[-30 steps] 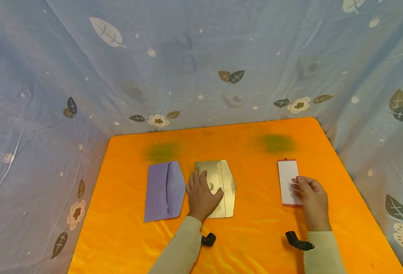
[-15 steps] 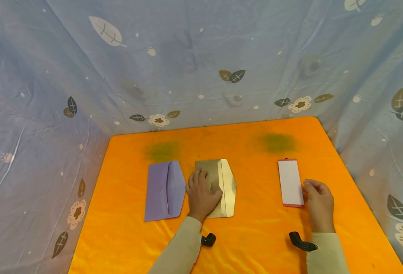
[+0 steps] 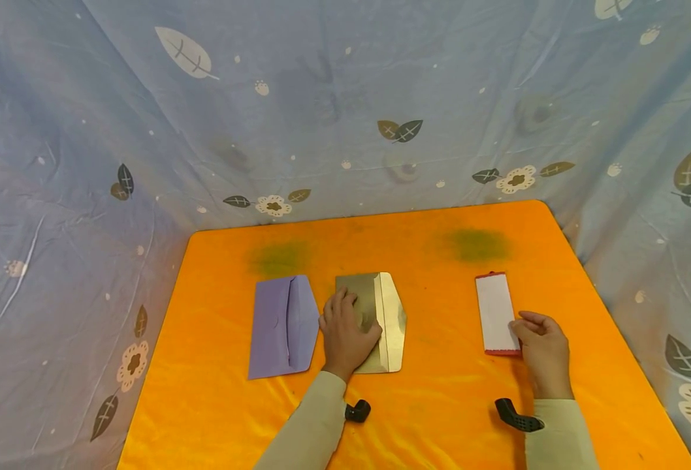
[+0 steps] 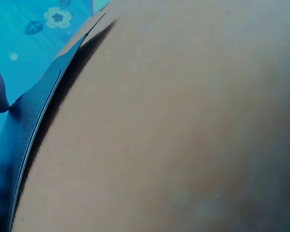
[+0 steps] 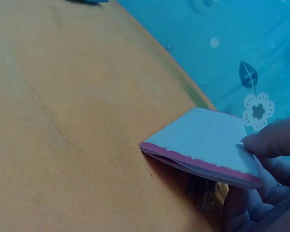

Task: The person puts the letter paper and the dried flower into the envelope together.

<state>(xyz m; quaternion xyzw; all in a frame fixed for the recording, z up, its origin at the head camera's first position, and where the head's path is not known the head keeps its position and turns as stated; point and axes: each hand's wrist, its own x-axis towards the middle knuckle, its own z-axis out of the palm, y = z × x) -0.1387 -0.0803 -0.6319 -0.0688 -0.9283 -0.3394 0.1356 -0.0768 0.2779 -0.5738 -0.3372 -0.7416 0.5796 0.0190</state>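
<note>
at lower right, the right hand [image 3: 544,356] pinches a white card [image 3: 495,312]; at lower centre, the left hand [image 3: 345,341], seemingly relaxed, rests on a gold envelope [image 3: 390,320].

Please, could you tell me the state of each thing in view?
Purple envelope: flap open, lying down
Gold envelope: flap open, under the left hand
White card with red ends: pinched by the right hand, near end raised
Orange cloth: spread out, wrinkled
Patterned curtain: hanging, creased

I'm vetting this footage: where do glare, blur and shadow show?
Head view: the gold envelope has glare on its flap; left wrist view: the tablecloth is blurred; right wrist view: a dark shadow lies beneath the red-edged white card.
</note>
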